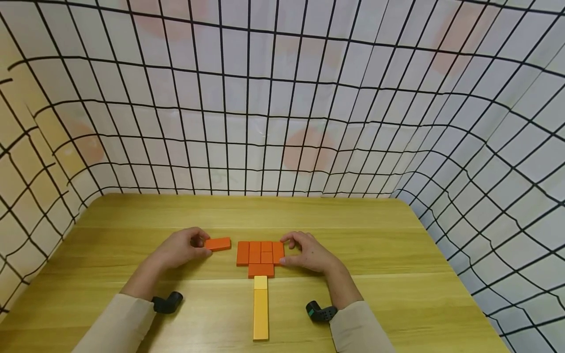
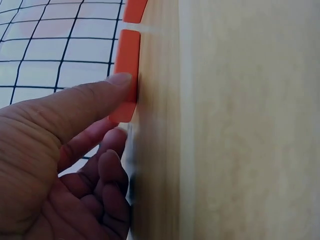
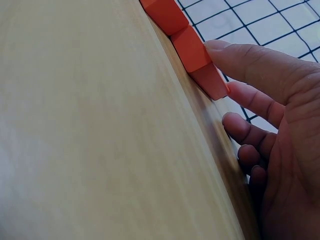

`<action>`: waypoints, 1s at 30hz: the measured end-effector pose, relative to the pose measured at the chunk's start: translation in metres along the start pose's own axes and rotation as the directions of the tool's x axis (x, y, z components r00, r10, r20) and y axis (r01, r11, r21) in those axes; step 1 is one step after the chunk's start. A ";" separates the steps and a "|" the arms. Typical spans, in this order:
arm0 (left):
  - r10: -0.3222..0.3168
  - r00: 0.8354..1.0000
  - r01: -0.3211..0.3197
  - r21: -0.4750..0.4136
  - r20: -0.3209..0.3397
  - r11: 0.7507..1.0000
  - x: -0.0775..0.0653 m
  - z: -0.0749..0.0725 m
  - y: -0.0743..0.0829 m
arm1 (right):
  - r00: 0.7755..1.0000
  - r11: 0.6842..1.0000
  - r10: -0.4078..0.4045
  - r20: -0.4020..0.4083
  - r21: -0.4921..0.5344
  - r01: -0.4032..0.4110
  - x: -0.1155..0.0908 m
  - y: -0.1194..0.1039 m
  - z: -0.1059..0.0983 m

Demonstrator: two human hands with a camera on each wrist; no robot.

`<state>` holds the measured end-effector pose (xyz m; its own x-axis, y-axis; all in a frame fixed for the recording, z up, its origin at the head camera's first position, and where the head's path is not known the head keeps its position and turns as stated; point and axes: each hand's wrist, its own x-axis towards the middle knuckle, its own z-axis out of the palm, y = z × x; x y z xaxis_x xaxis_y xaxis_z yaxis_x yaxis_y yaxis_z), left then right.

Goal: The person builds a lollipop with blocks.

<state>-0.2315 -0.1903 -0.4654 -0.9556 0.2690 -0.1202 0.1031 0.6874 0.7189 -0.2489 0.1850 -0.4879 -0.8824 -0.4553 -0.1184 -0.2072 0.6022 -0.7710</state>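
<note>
While left hand (image 1: 183, 247) pinches loose orange block (image 1: 218, 243), gap beside orange cluster (image 1: 260, 256)

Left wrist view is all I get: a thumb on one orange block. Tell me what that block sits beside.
Observer: The loose orange block lies flat, just left of a packed cluster of orange blocks, with a gap between them.
Operator: Report the other hand.
Observer: The right hand rests on the table, fingertips touching the cluster's right edge.
Operator: Name anything else on the table.
Observer: A long yellow block lies below the cluster, pointing toward the person.
Operator: Confirm the left grip.
Observer: The left hand pinches the loose block's left end.
</note>
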 end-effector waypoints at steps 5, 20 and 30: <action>-0.026 1.000 0.026 -0.017 -0.013 1.000 0.000 -0.001 -0.001 | 1.000 1.000 0.001 0.000 -0.011 -0.001 0.000 0.000 0.000; -0.013 0.993 0.009 -0.032 -0.115 0.999 0.004 0.005 0.006 | 1.000 1.000 -0.009 -0.001 -0.008 0.009 -0.002 0.000 0.000; -0.015 0.989 0.003 -0.078 -0.145 0.997 0.017 0.020 0.019 | 1.000 1.000 -0.008 -0.007 -0.007 0.008 -0.002 0.000 0.000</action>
<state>-0.2403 -0.1586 -0.4676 -0.9869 0.1582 -0.0303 0.0778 0.6332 0.7700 -0.2468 0.1859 -0.4875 -0.8837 -0.4554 -0.1080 -0.2172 0.6035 -0.7672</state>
